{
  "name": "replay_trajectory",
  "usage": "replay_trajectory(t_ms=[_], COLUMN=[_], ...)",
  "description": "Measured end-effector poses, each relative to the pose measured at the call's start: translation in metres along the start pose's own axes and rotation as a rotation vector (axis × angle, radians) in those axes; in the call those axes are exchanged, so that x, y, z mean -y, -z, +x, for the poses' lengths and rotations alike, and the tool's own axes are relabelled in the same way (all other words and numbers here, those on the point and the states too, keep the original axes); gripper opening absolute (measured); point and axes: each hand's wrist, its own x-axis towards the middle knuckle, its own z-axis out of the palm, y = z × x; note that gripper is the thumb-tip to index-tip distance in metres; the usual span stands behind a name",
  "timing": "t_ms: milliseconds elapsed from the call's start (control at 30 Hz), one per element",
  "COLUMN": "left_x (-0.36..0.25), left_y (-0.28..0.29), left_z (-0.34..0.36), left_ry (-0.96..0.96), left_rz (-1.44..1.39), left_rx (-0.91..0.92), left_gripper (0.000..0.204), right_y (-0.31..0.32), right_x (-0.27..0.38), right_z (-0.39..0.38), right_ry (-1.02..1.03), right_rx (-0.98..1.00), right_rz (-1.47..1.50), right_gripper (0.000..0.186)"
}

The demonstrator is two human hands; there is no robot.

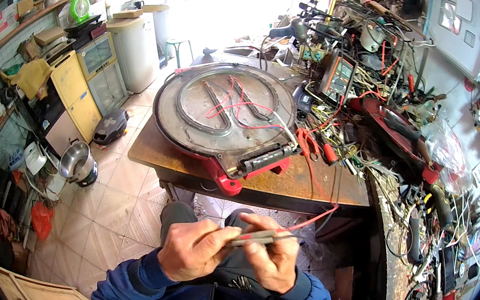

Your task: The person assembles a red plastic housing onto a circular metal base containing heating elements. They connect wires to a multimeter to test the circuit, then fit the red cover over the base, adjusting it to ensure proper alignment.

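Observation:
My two hands meet over my lap, in front of the workbench. Between them lies a pair of slim multimeter test probes (264,237), dark grey with a bit of red. My left hand (194,248) pinches their left end between thumb and fingers. My right hand (274,254) closes round the other end, where a red lead and a dark lead come out. These leads run up over the bench edge towards a multimeter (341,77). On the bench sits an opened round electric griddle (192,137) with a curved heating element, loose red wires and a red base.
Red-handled pliers (307,142) lie right of the griddle on the rusty bench top (321,183). Beyond are heaped wires, tools and a red pan-shaped shell (387,131). A cluttered ledge (388,251) runs along my right. A metal pot (77,162) stands on the tiled floor at left.

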Motion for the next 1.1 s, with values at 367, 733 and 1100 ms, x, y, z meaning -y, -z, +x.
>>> replay_trajectory(t_ms=[367, 733, 1100], left_x=[0.132, 0.254, 0.334], left_y=[0.035, 0.092, 0.094], left_z=[0.101, 0.124, 0.11], left_ry=[0.096, 0.897, 1.36], left_rz=[-0.243, 0.17, -0.605], left_rx=[-0.069, -0.141, 0.05], left_gripper=[0.047, 0.034, 0.06], right_y=[0.081, 0.081, 0.095], right_x=[-0.011, -0.034, -0.049], right_z=[0.151, 0.25, 0.19], right_ry=[0.188, -0.463, -0.865], right_rx=[-0.28, -0.258, -0.683], right_rz=[-0.015, 0.203, -0.302], right_gripper=[0.043, 0.023, 0.046])
